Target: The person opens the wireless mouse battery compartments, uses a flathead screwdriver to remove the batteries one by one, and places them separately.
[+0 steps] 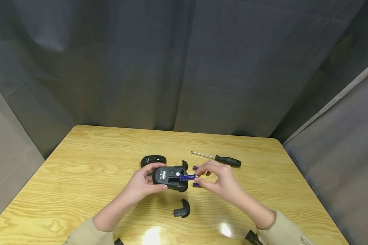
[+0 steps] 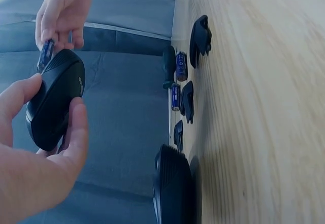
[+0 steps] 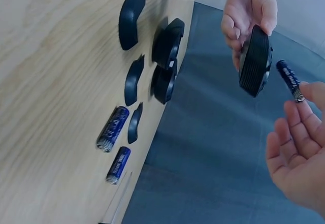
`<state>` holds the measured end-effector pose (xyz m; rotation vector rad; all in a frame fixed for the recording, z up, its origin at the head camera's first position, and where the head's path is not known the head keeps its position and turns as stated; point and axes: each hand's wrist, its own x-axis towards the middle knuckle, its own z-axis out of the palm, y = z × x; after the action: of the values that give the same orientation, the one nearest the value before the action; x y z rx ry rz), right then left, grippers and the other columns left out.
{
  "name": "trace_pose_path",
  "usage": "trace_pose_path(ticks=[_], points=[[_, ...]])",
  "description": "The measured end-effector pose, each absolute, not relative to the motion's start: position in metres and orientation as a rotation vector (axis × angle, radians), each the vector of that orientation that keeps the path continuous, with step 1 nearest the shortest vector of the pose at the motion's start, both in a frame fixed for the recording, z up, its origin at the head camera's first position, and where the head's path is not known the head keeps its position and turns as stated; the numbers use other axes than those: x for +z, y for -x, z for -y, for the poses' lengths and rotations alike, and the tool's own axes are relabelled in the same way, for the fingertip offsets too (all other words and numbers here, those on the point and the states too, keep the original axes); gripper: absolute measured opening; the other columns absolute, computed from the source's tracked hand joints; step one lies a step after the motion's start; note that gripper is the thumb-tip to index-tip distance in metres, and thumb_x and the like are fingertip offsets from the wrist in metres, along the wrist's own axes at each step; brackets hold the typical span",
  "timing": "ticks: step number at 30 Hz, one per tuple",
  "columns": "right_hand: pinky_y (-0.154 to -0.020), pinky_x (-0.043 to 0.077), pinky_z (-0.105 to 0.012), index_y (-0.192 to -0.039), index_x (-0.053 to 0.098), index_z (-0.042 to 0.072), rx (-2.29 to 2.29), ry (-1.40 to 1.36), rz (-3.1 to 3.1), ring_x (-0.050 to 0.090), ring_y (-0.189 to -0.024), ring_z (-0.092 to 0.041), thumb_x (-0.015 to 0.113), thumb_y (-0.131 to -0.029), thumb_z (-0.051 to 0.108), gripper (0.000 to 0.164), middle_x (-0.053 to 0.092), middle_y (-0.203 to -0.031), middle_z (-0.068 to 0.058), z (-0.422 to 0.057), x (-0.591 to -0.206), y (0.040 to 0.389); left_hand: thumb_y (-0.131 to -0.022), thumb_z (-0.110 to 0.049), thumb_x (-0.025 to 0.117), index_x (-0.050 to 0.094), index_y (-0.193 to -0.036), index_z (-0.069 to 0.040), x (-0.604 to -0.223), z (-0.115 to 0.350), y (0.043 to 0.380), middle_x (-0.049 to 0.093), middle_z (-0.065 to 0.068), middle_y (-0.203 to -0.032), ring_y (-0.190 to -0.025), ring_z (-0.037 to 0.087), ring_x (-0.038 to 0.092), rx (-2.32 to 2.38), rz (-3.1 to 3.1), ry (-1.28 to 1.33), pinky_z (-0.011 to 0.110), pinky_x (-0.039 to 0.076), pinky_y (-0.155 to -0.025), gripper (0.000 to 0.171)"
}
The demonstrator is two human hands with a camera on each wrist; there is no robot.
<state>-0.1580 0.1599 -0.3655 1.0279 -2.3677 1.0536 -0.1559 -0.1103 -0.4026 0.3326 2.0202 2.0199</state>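
Note:
My left hand (image 1: pixel 141 182) grips a black computer mouse (image 1: pixel 162 175) above the table, underside up, with its long battery slot uncovered. Between the thumb and fingertips of my right hand (image 1: pixel 219 178) is a blue battery (image 1: pixel 187 177), pinched at one end. Seen from the right wrist, this battery (image 3: pixel 289 79) is close to the mouse's underside (image 3: pixel 255 61) with a small gap between them. Two more blue batteries (image 3: pixel 112 129) lie on the table. Black curved covers (image 1: pixel 183 209) lie near them, three of them visible in the right wrist view.
On the wooden table (image 1: pixel 95 160), a second black mouse (image 1: pixel 153 160) lies behind my left hand; the right wrist view shows two mice (image 3: pixel 170 43) there. A screwdriver (image 1: pixel 228 160) with a dark green handle lies at the back right. Grey curtains (image 1: pixel 141 68) hang behind the table.

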Motion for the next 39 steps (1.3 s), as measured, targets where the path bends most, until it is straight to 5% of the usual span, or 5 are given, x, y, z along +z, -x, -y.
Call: trace_pose_path(ticks=[15,23,30,39], points=[[-0.057,0.05,-0.023,-0.084,0.07,0.022,1.086,-0.828,2.57,0.056,-0.069,-0.005,0.078,-0.076,0.013,0.014,0.064,-0.08,0.015,-0.192,-0.393,0.147,-0.064,-0.009,0.085,0.056,-0.124,-0.009,-0.418,0.141,0.147,0.061,0.014,-0.117,-0.098,0.023,0.061,1.753,-2.312,-0.392,0.025,0.054,-0.081,0.066],[-0.053,0.048,-0.022,-0.082,0.071,0.021,1.022,-0.84,2.635,0.053,-0.066,-0.002,0.078,-0.077,0.015,0.011,0.065,-0.078,0.014,-0.206,-0.411,0.144,-0.06,-0.015,0.087,0.058,-0.121,-0.011,-0.422,0.152,0.137,0.059,0.01,-0.098,-0.063,0.016,0.053,1.543,-2.438,-0.383,0.025,0.05,-0.051,0.068],[-0.053,0.047,-0.018,-0.082,0.071,0.021,0.998,-0.835,2.743,0.052,-0.065,0.002,0.078,-0.077,0.014,0.011,0.065,-0.078,0.014,-0.214,-0.429,0.14,-0.059,-0.016,0.088,0.058,-0.118,-0.011,-0.431,0.16,0.136,0.062,0.007,-0.1,-0.066,0.017,0.057,1.421,-2.486,-0.403,0.026,0.05,-0.061,0.066],[-0.049,0.045,-0.018,-0.081,0.071,0.019,1.039,-0.742,2.904,0.05,-0.06,0.001,0.077,-0.078,0.014,0.008,0.067,-0.078,0.011,-0.212,-0.441,0.137,-0.056,-0.019,0.09,0.06,-0.112,-0.013,-0.44,0.161,0.136,0.065,0.0,-0.1,-0.092,0.015,0.059,1.322,-2.534,-0.409,0.041,0.048,-0.084,0.063]])
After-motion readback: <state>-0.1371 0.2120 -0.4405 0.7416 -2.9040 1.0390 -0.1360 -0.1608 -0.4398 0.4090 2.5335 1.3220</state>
